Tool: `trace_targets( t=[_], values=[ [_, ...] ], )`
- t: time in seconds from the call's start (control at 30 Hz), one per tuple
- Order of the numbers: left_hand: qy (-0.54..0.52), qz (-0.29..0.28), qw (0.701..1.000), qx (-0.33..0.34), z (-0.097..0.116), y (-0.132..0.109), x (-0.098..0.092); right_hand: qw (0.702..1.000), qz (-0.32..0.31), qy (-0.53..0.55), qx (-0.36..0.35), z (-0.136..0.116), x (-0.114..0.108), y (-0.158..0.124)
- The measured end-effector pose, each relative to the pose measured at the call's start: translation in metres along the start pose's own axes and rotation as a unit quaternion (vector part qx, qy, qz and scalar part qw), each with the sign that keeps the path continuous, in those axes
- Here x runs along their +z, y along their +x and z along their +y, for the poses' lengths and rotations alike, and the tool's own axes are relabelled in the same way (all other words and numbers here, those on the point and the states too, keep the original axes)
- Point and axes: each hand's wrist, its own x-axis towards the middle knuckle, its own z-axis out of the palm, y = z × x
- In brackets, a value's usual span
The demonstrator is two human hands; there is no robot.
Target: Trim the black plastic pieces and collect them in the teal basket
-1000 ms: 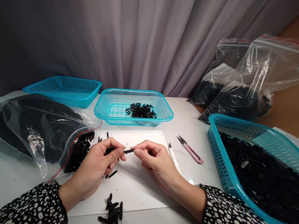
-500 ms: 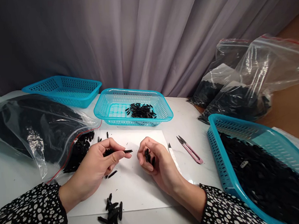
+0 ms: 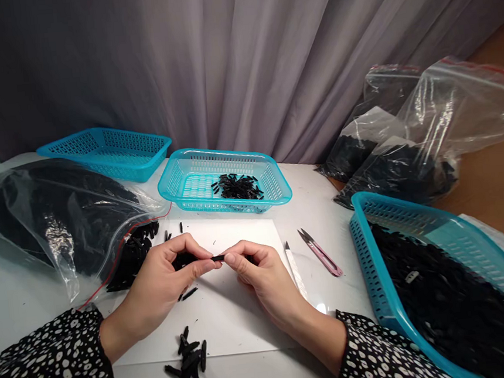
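My left hand [image 3: 167, 279] and my right hand [image 3: 259, 273] meet over a white sheet [image 3: 229, 326] at the table's middle. Both pinch the same small black plastic piece [image 3: 217, 257] between thumb and forefinger. More black pieces sit in my left palm, partly hidden. A small heap of black pieces [image 3: 188, 359] lies on the sheet near the front edge, and one loose piece [image 3: 189, 293] lies under my left hand.
A turquoise basket [image 3: 274, 190] with a few black pieces stands behind the sheet, another basket [image 3: 103, 152] at back left. A large basket [image 3: 373, 261] full of black pieces is at right. Plastic bags [image 3: 51, 218] of pieces lie left and back right [image 3: 406, 140]. Pink snips [image 3: 322, 253] and a blade [image 3: 293, 262] lie right of the sheet.
Half a second ago my right hand was drawn back and curled round black pieces, apart from the left. It has moved left and now pinches the piece held by my left hand.
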Motion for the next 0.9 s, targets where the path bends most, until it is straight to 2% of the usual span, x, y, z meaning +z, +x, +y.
trace_targets(
  t=[0.1, 0.23, 0.33, 0.73, 0.9],
  values=[
    [-0.007, -0.014, 1.0, -0.016, 0.0016, -0.0015, -0.0004, 1.0, 0.014, -0.005, -0.004, 0.0009, -0.0007, 0.0003],
    [-0.111, -0.036, 0.989, -0.094, 0.0055, -0.0022, 0.0001, 0.999, 0.029, -0.011, -0.02, 0.0033, -0.0025, 0.0],
    [-0.157, -0.024, 0.979, -0.131, 0.0068, -0.0005, 0.0011, 0.999, 0.031, -0.016, -0.023, 0.0034, -0.0029, -0.0006],
    [-0.108, -0.027, 0.986, -0.122, -0.0022, 0.0014, 0.0026, 0.998, 0.019, -0.04, -0.045, -0.0005, -0.0009, -0.001],
    [-0.132, -0.037, 0.983, -0.124, -0.0018, 0.0015, 0.0013, 0.997, 0.016, -0.053, -0.06, -0.0014, -0.0014, -0.0011]
  ],
)
